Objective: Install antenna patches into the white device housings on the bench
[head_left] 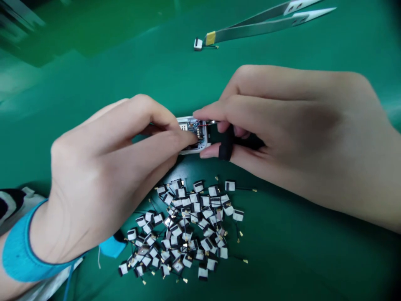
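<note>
My left hand is closed around the left side of a small white electronic device, whose circuit board shows inside its open housing. The left index finger or thumb presses onto the board. From the right, my right hand grips the device's near edge with a fingertip at its upper rim and another at its lower right corner. A short red wire runs off the board toward a small shiny part between the right fingers. A black band sits on a right finger. My fingers hide much of the device.
A pile of small white-and-black square parts with short leads lies below the hands. Tweezers with yellow tape lie at the top, beside one such part. A blue wrist strap circles my left wrist, its cord hanging down. The mat is green.
</note>
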{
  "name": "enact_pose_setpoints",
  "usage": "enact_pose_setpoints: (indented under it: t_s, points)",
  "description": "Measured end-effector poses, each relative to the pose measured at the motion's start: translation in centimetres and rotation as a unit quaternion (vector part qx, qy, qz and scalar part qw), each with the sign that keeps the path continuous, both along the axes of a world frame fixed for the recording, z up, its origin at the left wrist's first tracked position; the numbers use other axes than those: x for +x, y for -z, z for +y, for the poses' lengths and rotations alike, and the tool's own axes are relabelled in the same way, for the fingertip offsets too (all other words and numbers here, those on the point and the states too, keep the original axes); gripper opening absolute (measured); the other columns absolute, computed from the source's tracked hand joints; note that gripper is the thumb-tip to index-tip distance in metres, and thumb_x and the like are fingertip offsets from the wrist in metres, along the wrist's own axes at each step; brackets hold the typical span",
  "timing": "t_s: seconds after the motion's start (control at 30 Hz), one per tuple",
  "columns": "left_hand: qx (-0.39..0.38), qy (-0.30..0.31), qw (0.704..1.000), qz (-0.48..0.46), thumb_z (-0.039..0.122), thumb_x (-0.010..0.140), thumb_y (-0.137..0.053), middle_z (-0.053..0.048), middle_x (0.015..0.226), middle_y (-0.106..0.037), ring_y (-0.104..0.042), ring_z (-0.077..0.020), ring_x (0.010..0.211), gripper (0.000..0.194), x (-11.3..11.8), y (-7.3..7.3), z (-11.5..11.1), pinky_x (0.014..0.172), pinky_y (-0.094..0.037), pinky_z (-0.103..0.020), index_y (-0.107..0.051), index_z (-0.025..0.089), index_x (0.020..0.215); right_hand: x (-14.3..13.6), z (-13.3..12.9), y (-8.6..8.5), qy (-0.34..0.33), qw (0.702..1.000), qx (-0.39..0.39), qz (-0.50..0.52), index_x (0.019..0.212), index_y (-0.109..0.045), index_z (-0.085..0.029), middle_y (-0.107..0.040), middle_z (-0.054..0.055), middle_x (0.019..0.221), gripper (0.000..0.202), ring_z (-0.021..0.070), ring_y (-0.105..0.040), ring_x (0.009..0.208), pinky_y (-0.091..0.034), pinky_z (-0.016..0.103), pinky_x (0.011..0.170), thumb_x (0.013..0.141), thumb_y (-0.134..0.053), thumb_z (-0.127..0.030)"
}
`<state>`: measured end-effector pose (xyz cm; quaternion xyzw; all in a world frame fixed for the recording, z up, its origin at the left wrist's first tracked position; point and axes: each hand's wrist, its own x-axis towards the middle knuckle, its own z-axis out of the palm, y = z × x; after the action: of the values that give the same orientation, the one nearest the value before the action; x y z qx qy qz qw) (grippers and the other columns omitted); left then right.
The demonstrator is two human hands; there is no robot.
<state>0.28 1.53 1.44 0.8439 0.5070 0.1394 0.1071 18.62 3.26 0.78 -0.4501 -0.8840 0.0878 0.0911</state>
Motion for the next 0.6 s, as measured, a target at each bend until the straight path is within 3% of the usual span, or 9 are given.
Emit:
enact_pose_setpoints:
  t_s: [0.13,0.43,0.6]
  points:
    - [0.001,-0.005,1.0,-0.007,0.026,0.077,-0.052,0.004,0.083,-0.057,-0.053,-0.0129,0.072,0.009,0.08,-0.01,-0.03,0.06,-0.04,-0.029,-0.061,0.025,0.078,0.15,-0.06,-0.1,-0.005,1.0,0.012,0.008,0.089,-0.061,-0.024,-0.054,-0.005,0.081,0.018,0.0093,-0.052,0.078,-0.032,0.022,0.053,0.079,-0.048,-0.018]
    - [0.001,0.019,1.0,0.012,0.024,0.078,-0.051,0.004,0.091,-0.055,-0.053,-0.0149,0.076,0.017,-0.61,0.31,-0.15,0.062,-0.04,-0.031,-0.06,0.034,0.088,0.44,0.03,-0.23,-0.018,1.0,0.005,0.011,0.092,-0.061,-0.023,-0.055,-0.005,0.084,0.018,0.0082,-0.052,0.078,-0.034,0.022,0.055,0.082,-0.047,-0.028]
    - [0.001,0.022,0.999,0.026,0.024,0.078,-0.051,0.005,0.094,-0.055,-0.053,-0.0153,0.078,0.019,-0.66,0.5,-0.15,0.063,-0.039,-0.031,-0.059,0.036,0.091,0.51,0.08,-0.28,-0.044,0.998,0.034,-0.013,0.093,-0.062,-0.022,-0.057,-0.007,0.081,0.027,0.0064,-0.052,0.076,-0.033,0.021,0.054,0.087,-0.037,-0.033]
